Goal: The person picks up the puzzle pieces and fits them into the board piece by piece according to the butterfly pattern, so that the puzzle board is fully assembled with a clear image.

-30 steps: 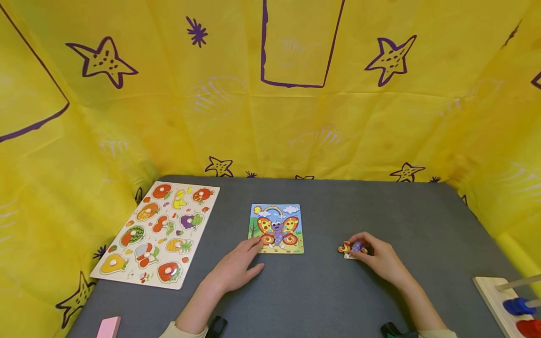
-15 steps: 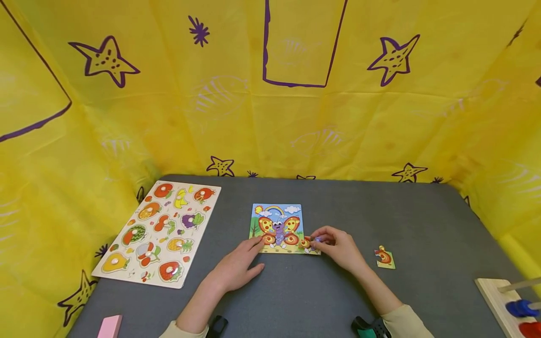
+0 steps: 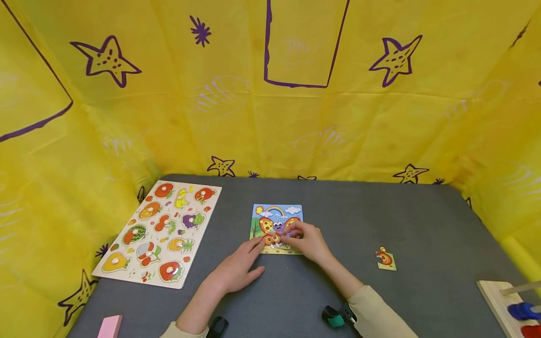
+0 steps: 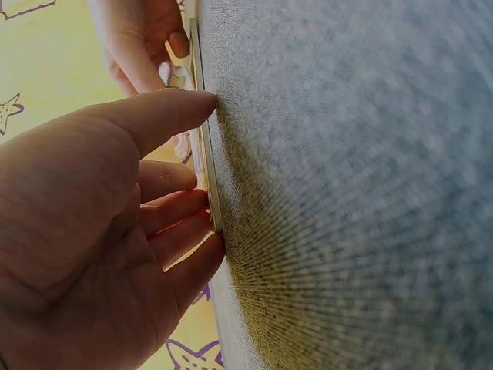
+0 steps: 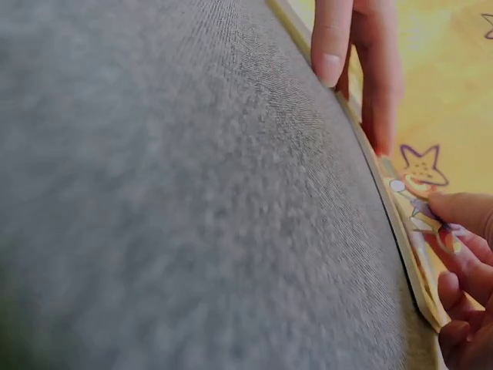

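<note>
A small square butterfly puzzle board (image 3: 276, 210) lies flat on the table. My left hand (image 3: 234, 266) rests at its lower left corner; its fingers are extended, and the fingertips touch the board's edge (image 4: 213, 185) in the left wrist view. Over the lower middle of the board, my right hand (image 3: 310, 241) pinches a jigsaw piece (image 5: 420, 210) between thumb and fingers. That piece shows part of the butterfly, and the fingers partly cover it. A second jigsaw piece (image 3: 386, 259) with an orange swirl lies on the table to the right.
A large fruit peg puzzle (image 3: 158, 230) lies at the left. A pink block (image 3: 109, 327) is at the near left. At the right edge stands a wooden frame with blue and red beads (image 3: 492, 300). Yellow printed cloth (image 3: 270, 122) encloses the back and sides of the grey table (image 3: 346, 206).
My right hand has carried the jigsaw piece leftward from the right side of the table onto the butterfly board, leaving the other piece behind. My left hand has stayed in place.
</note>
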{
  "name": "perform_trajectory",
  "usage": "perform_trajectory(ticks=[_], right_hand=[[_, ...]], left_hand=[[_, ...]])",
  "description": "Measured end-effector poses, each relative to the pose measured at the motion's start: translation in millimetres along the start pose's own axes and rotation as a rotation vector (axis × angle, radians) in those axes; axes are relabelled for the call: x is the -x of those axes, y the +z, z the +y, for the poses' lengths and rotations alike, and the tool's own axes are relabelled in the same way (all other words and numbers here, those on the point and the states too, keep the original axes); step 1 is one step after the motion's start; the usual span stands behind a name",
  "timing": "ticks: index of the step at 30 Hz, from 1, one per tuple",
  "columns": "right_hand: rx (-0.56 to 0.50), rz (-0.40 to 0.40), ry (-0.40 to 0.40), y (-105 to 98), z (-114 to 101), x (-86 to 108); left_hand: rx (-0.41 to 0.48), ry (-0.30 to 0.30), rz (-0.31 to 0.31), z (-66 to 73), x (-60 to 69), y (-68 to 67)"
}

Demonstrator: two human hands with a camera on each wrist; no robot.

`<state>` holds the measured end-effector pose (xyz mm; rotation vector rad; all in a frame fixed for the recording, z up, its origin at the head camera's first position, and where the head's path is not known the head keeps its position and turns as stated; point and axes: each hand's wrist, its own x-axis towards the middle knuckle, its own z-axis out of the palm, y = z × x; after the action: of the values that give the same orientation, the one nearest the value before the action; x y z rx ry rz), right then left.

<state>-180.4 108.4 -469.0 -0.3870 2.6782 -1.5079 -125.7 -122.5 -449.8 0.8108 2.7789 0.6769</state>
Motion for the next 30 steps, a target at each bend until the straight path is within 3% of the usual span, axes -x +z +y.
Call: perform_trajectory(ticks=[7, 12, 30], right_hand=[[0.134, 0.045, -0.146, 8.9, 2.9, -9.5], [0.179, 0.042, -0.194, 11.6, 4.5, -11.9], [0.238, 0.064, -0.162, 16.3, 6.1, -10.2]], left_hand=[[0.027, -0.015, -0.022, -0.2, -0.8, -0.6], [0.041, -0.022, -0.037, -0.8, -1.1, -1.2], [0.009, 0.01, -0.005, -2.8, -0.9, 1.9]])
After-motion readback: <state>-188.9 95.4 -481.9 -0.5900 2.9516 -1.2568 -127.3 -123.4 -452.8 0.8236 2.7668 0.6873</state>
